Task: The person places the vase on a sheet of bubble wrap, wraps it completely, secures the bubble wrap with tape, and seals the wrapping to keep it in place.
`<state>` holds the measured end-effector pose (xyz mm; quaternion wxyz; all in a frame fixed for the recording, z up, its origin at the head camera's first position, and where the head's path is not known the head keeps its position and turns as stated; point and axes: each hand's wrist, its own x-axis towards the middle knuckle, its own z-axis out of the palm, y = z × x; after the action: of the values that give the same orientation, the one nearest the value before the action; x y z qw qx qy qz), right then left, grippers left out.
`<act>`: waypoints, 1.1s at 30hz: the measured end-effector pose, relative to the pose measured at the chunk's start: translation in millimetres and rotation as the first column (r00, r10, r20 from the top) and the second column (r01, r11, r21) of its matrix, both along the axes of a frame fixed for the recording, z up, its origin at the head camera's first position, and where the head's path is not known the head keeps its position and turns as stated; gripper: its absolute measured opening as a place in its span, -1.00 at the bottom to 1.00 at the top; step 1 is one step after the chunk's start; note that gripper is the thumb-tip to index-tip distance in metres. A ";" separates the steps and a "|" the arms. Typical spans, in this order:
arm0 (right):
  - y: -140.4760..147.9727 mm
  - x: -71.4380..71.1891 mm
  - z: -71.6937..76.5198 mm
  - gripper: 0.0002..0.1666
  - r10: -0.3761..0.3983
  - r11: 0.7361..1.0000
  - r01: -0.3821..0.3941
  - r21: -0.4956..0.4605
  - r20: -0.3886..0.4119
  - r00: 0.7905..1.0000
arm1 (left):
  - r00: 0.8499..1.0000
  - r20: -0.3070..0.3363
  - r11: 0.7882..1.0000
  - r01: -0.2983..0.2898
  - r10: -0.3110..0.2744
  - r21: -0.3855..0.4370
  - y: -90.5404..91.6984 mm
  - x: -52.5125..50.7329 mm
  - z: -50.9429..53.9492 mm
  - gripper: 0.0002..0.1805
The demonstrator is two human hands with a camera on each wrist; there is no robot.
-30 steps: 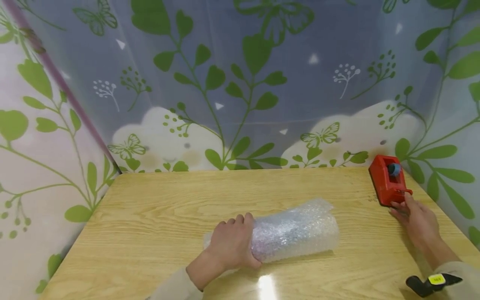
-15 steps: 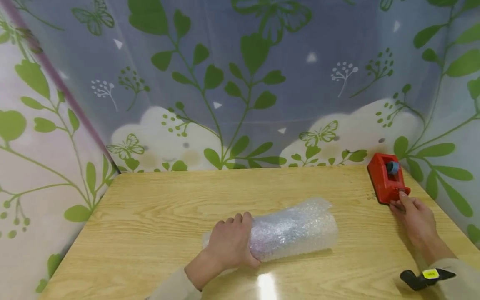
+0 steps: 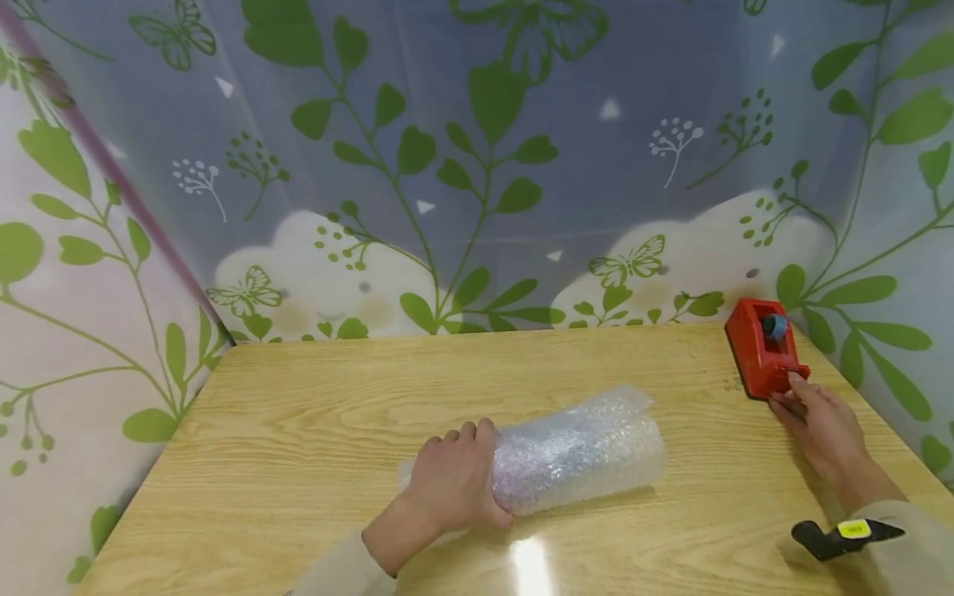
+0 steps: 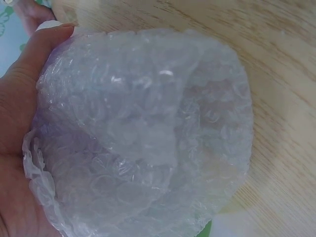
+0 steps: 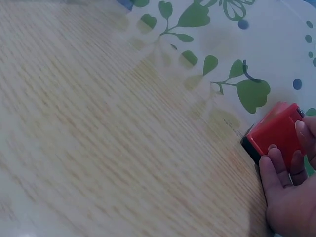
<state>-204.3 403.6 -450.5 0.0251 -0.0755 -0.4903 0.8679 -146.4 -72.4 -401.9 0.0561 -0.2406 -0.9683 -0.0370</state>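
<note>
A roll of clear bubble wrap (image 3: 581, 451) lies slantwise on the table, with something pale and purplish faintly showing through. My left hand (image 3: 455, 480) grips it near its left end, fingers over the top and thumb on the near side. In the left wrist view the bubble wrap (image 4: 128, 113) shows its loose, open far end. At the right, my right hand (image 3: 827, 426) is at the front of a red tape dispenser (image 3: 754, 356). Its thumb is at the cutter edge, and other fingers (image 5: 279, 165) touch the front face. Whether tape is pinched there cannot be seen.
The wooden table (image 3: 335, 397) meets a leaf-patterned curtain (image 3: 477, 207) at the back and on both sides. A small blue tape roll (image 3: 774, 325) sits in the dispenser, close to the right-hand curtain. A black strap (image 3: 842, 538) crosses the right sleeve.
The head view has shifted slightly. My right thumb has slid a little left along the dispenser's cutter. The left hand keeps its grip on the bubble wrap.
</note>
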 end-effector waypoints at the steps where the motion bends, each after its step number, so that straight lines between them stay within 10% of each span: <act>1: -0.2 -0.3 -0.1 -0.79 -0.005 1.000 0.005 0.000 0.006 1.000 | 1.000 -0.002 1.000 0.001 -0.001 -0.001 0.0 0.0 -0.4 -0.21; 24: 7.3 -4.2 3.4 -0.80 0.037 0.999 -0.033 -0.041 0.100 0.994 | 1.000 -0.008 1.000 0.017 -0.017 0.001 2.5 -0.7 -0.9 -0.19; 33: 0.4 0.6 0.6 -0.67 -0.056 0.995 0.064 -0.072 0.114 0.992 | 1.000 0.004 1.000 0.010 -0.010 0.002 1.8 0.5 -0.2 -0.19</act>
<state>-203.7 404.0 -449.9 0.0207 -0.1397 -0.4551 0.8792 -145.9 -70.6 -402.1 0.0543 -0.2453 -0.9672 -0.0388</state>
